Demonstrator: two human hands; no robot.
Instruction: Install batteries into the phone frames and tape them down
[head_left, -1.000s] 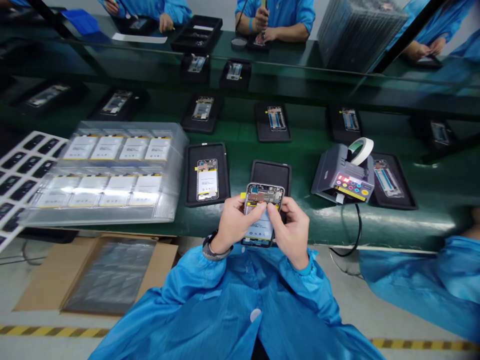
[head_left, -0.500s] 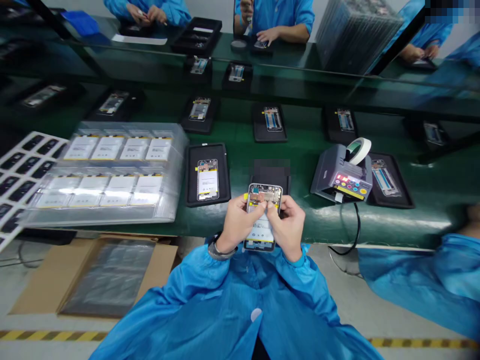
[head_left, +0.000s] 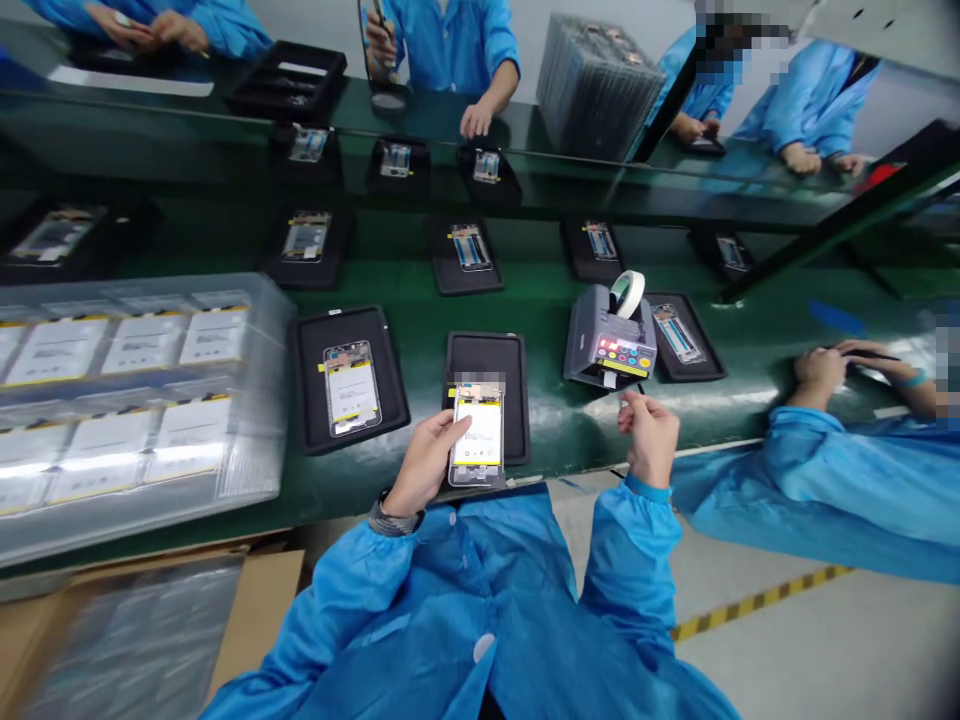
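My left hand [head_left: 429, 455] grips an opened phone [head_left: 478, 440] by its left side, the thumb lying over its face. A white battery with yellow edges fills most of the phone, and circuit parts show at its top. Under and behind it lies a black tray [head_left: 516, 400]. My right hand [head_left: 651, 438] is off the phone, its fingers curled together just in front of a grey tape dispenser [head_left: 581, 335]. A short white tape end [head_left: 610, 380] sticks out of the dispenser's front. Whatever those fingers hold, if anything, is too small to make out.
On the left stands a stack of clear plastic trays [head_left: 259, 400] with white batteries. Another black tray [head_left: 394, 385] holds a second opened phone [head_left: 352, 388]. More trays with phones line the green bench [head_left: 390, 270]. A co-worker's hands [head_left: 821, 375] are at the right.
My right hand has left the phone and moved right to the tape dispenser. My left hand alone now holds the phone. The view has turned to the right.
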